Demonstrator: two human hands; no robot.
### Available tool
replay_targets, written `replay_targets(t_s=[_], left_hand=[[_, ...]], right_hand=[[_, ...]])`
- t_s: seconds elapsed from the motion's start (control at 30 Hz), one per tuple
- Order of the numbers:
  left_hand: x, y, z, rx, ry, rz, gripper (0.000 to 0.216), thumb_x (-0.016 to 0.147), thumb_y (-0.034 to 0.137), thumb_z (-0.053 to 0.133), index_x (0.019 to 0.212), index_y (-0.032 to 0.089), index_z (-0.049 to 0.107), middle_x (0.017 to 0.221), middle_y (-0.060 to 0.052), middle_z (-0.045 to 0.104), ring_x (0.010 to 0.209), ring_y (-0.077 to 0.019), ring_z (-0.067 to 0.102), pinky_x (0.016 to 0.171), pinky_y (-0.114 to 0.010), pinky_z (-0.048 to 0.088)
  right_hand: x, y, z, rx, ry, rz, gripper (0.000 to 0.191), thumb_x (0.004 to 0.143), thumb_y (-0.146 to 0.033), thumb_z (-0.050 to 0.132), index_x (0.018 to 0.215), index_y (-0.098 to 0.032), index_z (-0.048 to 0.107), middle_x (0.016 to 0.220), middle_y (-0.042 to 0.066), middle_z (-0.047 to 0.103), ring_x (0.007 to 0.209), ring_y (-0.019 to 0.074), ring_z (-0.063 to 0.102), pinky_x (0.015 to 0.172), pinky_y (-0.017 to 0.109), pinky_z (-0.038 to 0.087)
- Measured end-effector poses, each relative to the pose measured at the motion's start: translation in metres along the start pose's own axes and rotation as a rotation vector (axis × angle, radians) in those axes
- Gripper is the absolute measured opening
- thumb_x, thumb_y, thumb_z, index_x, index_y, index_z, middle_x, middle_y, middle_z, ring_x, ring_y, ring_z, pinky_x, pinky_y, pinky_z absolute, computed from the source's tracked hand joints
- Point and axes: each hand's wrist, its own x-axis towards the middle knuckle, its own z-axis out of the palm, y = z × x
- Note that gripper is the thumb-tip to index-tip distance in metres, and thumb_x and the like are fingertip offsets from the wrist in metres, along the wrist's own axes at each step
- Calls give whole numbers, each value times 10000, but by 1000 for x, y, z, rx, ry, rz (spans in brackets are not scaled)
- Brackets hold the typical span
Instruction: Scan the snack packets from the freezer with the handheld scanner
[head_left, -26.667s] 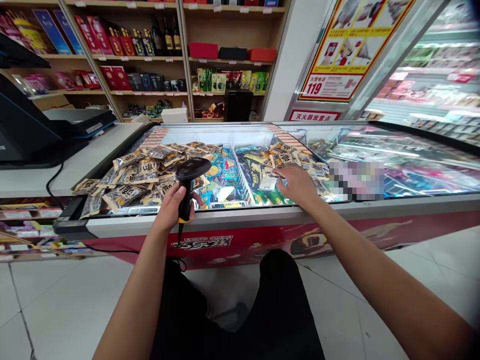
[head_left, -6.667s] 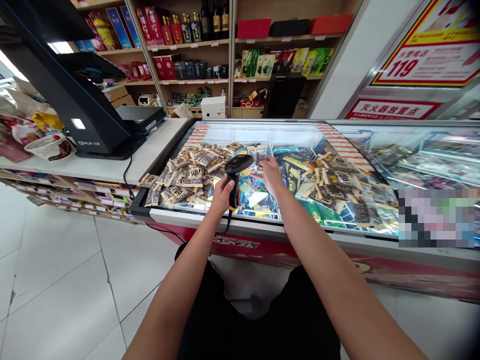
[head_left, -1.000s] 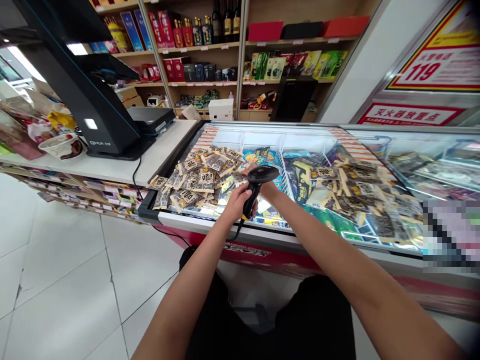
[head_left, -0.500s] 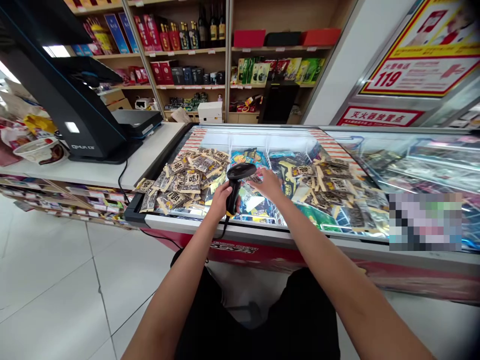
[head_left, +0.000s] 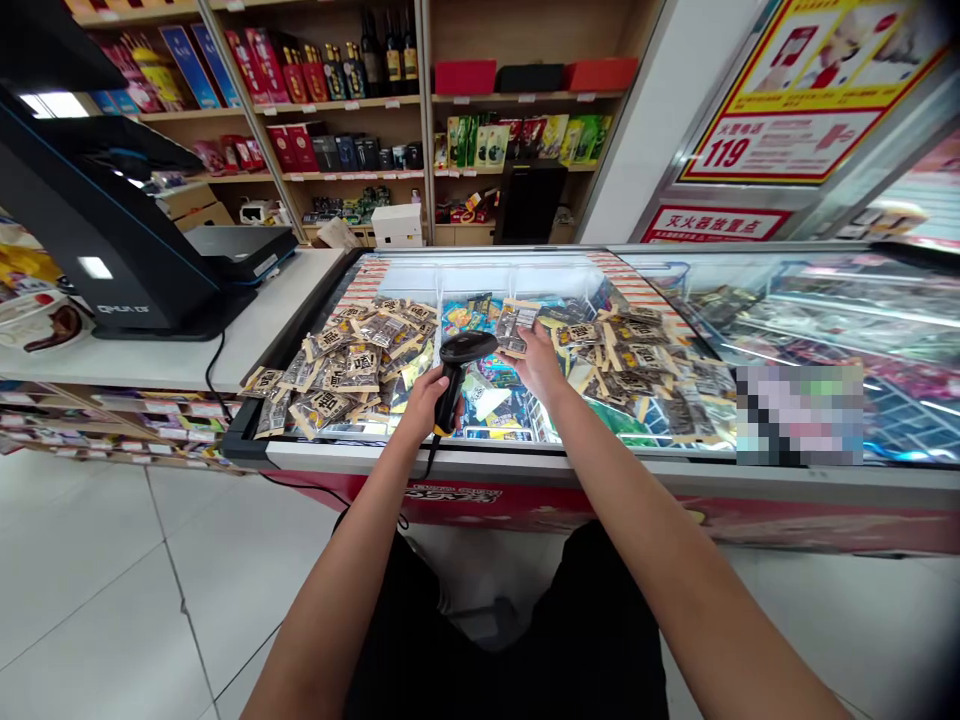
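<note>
My left hand (head_left: 424, 402) is wrapped round the handle of a black barcode scanner (head_left: 461, 362) with a yellow band, held upright over the freezer's glass lid (head_left: 480, 275). Just right of the scanner head, my right hand (head_left: 536, 362) pinches a small silver-and-tan snack packet (head_left: 516, 326) and holds it up. One pile of similar packets (head_left: 352, 365) lies on the glass to the left. Another pile (head_left: 637, 355) lies to the right.
A black till screen (head_left: 90, 235) stands on the white counter (head_left: 187, 350) at left, its cable hanging down. Wooden shelves (head_left: 420, 120) of bottles and boxes fill the back wall. The freezer's red front (head_left: 750, 520) runs rightward. White floor tiles (head_left: 112, 600) lie below.
My right hand has lifted a packet up beside the scanner head. My view has shifted slightly right. The left hand keeps its grip on the scanner.
</note>
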Motion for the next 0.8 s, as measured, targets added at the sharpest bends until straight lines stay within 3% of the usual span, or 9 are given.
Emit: replay_targets(t_s=[0.1,0.27,0.5,0.8], left_hand=[[-3,2,3,18,-40,-46,646,897,831,723,1074,228,573,609,18,690,409,-194,641,425,-282,477],[-6,4,7,24,-75,-68,733,877,901,713,1105,215,591,600,21,685,409,-206,652,417,-287,467],[-8,5,7,70,-87,-103,682,901,863,720,1078,220,580,620,28,681,424,-191,652,439,-283,472],[-9,6,7,90,-90,-103,670,905,852,730,1080,217,605,633,23,698,437,-194,674,435,-280,488]], right_hand=[[1,-4,2,199,19,50,555,907,-737,660,1338,-394,591,1445,46,812,1312,302,797,988,512,702],[-2,-9,3,58,-32,7,747,850,-944,575,1337,-377,594,1471,87,808,1349,339,774,945,492,689],[0,-6,5,16,-17,-55,807,853,-918,569,1447,-372,561,1569,103,748,1423,338,743,984,491,688],[-1,0,4,33,-16,-54,747,901,-813,589,1511,-382,564,1605,77,731,1417,327,747,994,489,695]])
